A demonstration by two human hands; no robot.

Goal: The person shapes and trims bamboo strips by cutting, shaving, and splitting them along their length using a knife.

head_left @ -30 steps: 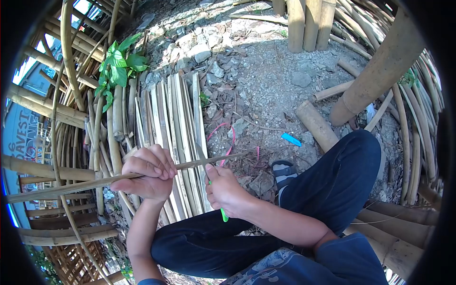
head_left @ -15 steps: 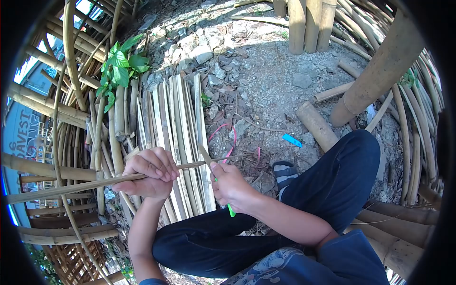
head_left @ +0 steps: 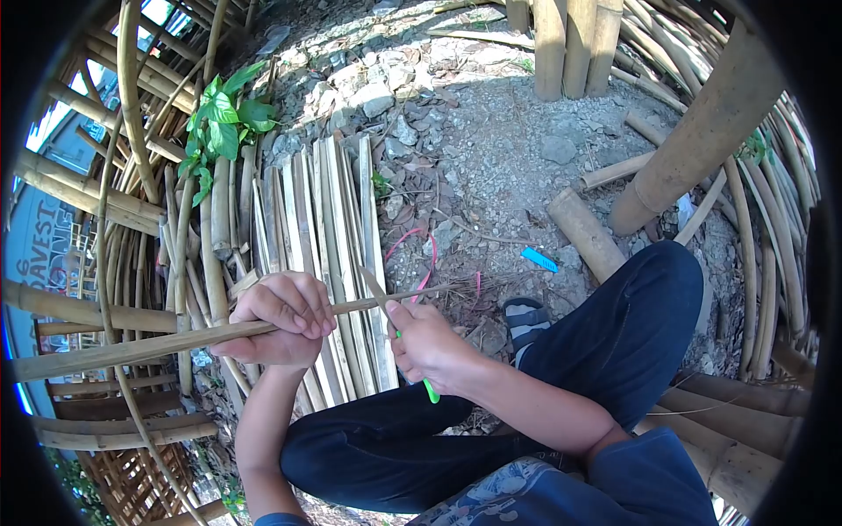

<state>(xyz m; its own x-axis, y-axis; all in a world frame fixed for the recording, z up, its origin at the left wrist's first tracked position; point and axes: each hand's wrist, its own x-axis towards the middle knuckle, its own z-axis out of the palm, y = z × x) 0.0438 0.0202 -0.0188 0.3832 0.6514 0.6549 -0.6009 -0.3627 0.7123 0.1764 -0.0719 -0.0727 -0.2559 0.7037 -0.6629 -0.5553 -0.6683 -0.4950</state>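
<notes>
My left hand (head_left: 285, 320) is closed around a long bamboo strip (head_left: 149, 347), which runs from the far left edge to a thin tip past my right hand. In my right hand (head_left: 430, 346) is a knife (head_left: 374, 284); its green handle shows below the fist and its blade points up and left. The blade crosses the strip just beside my right thumb, at the strip's narrow end. Beneath both hands lies a row of split bamboo strips (head_left: 320, 210) on the ground.
A blue plastic piece (head_left: 538, 259) and a pink ribbon (head_left: 432, 250) lie on the stony ground. Thick bamboo poles (head_left: 702, 123) stand at the right. On the left are a bamboo lattice (head_left: 96, 197) and a leafy plant (head_left: 224, 123). My sandalled foot (head_left: 526, 324) is nearby.
The knife has tilted slightly, its tip shifting up and left. My left hand and the bamboo strip have moved very little.
</notes>
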